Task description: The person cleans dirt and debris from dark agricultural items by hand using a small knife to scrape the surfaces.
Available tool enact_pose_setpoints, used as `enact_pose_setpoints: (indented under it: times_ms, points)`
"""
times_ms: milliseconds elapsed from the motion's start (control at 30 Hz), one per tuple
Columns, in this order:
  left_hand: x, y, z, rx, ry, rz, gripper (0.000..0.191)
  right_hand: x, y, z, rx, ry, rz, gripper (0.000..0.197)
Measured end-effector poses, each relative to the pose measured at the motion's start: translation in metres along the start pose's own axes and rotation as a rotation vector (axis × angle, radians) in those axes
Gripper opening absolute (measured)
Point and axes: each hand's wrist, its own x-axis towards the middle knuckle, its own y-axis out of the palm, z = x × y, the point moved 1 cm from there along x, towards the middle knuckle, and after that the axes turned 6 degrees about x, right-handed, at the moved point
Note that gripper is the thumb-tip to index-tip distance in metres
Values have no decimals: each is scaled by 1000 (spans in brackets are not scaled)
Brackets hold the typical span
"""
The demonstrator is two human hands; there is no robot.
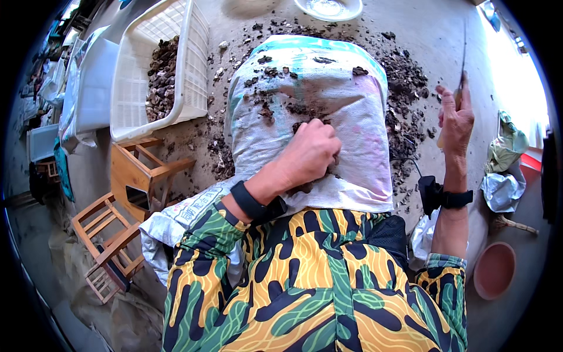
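A white woven plastic sack (352, 114) lies across my lap, with dark crumbly scraps (266, 112) scattered on it. My left hand (310, 147) is low over the middle of the sack, its fingers curled downward. Dark brown material shows at and below the fingers, but whether they grip a piece is hidden. Off to the right of the sack, my right hand (456, 119) is raised and closed on the light handle of a knife (464, 55). The thin blade points away from me.
A white plastic basket (191, 75) at the left holds dark lumpy pieces (162, 79). Trimmings (404, 83) litter the floor around the sack. A pale basin (330, 9) stands ahead. Wooden stools (132, 176) are at the left, and a reddish bowl (495, 270) is at the right.
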Motion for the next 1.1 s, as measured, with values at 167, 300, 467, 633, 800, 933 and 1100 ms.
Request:
enact_pose_setpoints:
  times_ms: [167,300,467,633,800,933,1100]
  points:
    - [-6,-33,23,-711,-458,-109,10,-19,26,12,265,76,248,56]
    - [-26,-52,38,-1408,-599,-258,17,-35,58,36,358,122,479,61]
    - [-43,-63,44,-1490,-563,-398,22,-52,91,54,347,94,711,62]
    - [-46,-68,42,-1501,-502,-449,22,-63,106,48,324,61,758,66]
    - [-44,-64,42,-1551,-570,-485,18,-75,114,72,292,-159,920,69]
    - [-44,-58,49,-1622,-584,-609,17,-81,111,87,142,-334,1051,66]
    - [-46,-55,53,-1594,-515,-599,32,-84,117,84,116,-330,1046,68]
